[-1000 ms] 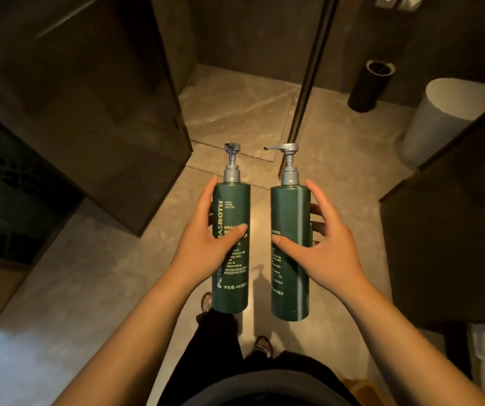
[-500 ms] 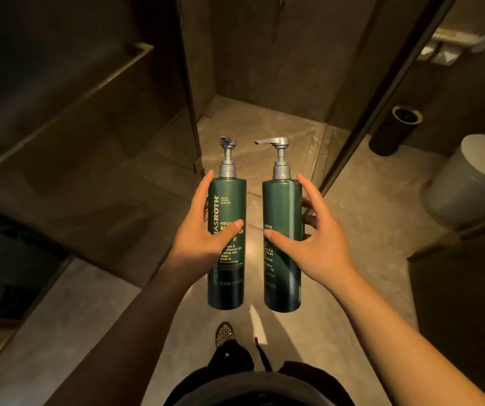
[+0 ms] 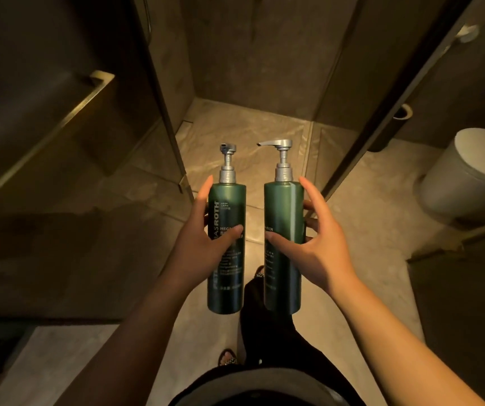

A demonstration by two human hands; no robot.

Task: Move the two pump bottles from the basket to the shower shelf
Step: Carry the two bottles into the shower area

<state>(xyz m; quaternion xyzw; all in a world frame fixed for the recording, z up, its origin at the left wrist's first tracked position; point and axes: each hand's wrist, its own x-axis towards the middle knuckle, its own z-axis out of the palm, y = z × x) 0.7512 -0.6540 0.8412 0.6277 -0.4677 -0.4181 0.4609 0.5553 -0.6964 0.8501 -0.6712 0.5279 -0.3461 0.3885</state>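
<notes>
Each grip holds a green bottle upright — left hand [image 3: 198,244], left bottle [image 3: 227,259], right hand [image 3: 320,247], right bottle [image 3: 283,253] — shower floor [image 3: 244,136] ahead

**Dim bathroom, shower stall ahead**

Dark walls [image 3: 264,54] enclose a shower stall with a pale stone floor [image 3: 244,133] under warm light. A dark glass panel [image 3: 59,127] stands left, a white toilet [image 3: 469,183] right, with a dark bin [image 3: 393,127] behind it.

Left hand [image 3: 198,244] is gripping the left bottle [image 3: 226,247] upright; right hand [image 3: 320,247] is gripping the right bottle [image 3: 283,247] upright. Bottles are standing apart above the floor [image 3: 250,133].
</notes>
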